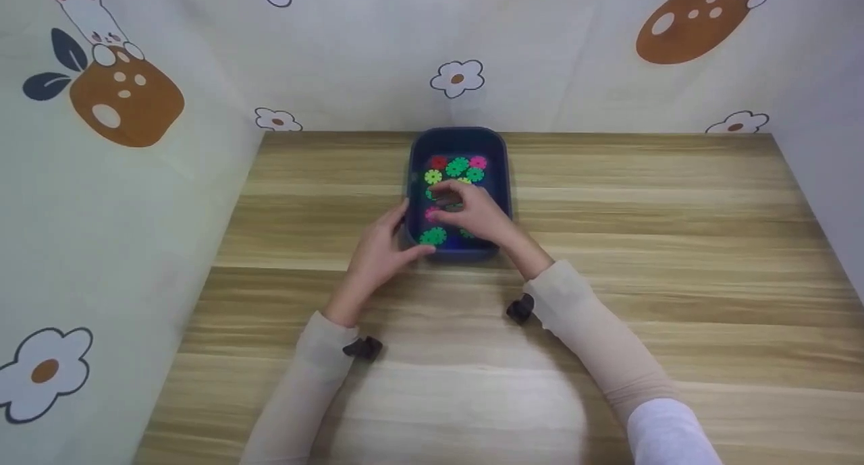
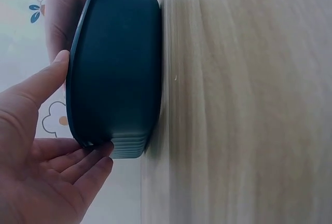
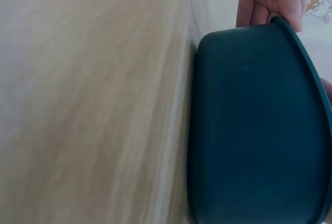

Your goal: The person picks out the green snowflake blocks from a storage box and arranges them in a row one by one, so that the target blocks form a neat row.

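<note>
A dark blue plastic tub [image 1: 459, 254] sits on the table, several notched flower-shaped discs scattered on its floor. My left hand [image 1: 378, 252] holds its near left corner, thumb on the near rim and fingers along the left wall. Over the tub's inside is my right hand [image 1: 476, 212], thumb and index finger curved and apart, with nothing seen between them. Just by its thumb tip lies a pink disc [image 1: 430, 214]. Green discs [image 1: 433, 236] lie in the near left corner. Farther back are a yellow disc [image 1: 433, 176], a red disc [image 1: 439, 162] and another pink disc [image 1: 478, 162].
The wood-grain table [image 1: 641, 249] extends around the tub on both sides. Behind it hangs a pale cloth [image 1: 378, 60] printed with flowers and rabbits, which also covers the left side. A plain pale wall [image 1: 823, 148] borders the right.
</note>
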Available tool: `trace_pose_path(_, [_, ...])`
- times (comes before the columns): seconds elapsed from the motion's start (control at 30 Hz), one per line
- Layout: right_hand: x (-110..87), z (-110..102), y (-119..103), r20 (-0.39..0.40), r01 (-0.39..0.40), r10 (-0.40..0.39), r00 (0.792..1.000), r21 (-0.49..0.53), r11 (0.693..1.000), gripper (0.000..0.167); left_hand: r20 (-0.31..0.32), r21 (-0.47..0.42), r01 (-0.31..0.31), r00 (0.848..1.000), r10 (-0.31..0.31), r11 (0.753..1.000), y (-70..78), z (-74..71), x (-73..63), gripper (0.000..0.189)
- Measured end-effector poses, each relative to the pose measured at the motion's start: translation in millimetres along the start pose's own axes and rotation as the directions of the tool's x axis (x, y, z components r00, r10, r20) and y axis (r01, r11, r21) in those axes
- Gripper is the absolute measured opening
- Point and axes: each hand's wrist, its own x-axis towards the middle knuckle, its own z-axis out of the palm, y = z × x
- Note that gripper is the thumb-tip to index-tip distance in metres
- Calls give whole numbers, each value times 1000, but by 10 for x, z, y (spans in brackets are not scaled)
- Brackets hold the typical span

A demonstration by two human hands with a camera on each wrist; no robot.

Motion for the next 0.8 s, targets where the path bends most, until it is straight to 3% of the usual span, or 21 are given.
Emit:
trace_pose_path(0.17, [38, -15, 17, 78, -61, 61, 995, -1, 998, 47, 0, -93, -2, 1000, 2, 996, -22, -6, 13, 89])
trace_pose_path(0.4, [80, 7, 59, 204, -117, 120, 972, -27, 993, 44, 20, -193, 5, 1000, -2, 981, -82, -27, 20, 83])
trace_pose_path(0.8, [109, 59, 69, 326, -22, 99, 940, -232, 973, 38, 22, -240, 18, 1000, -13, 971, -120, -24, 18, 83])
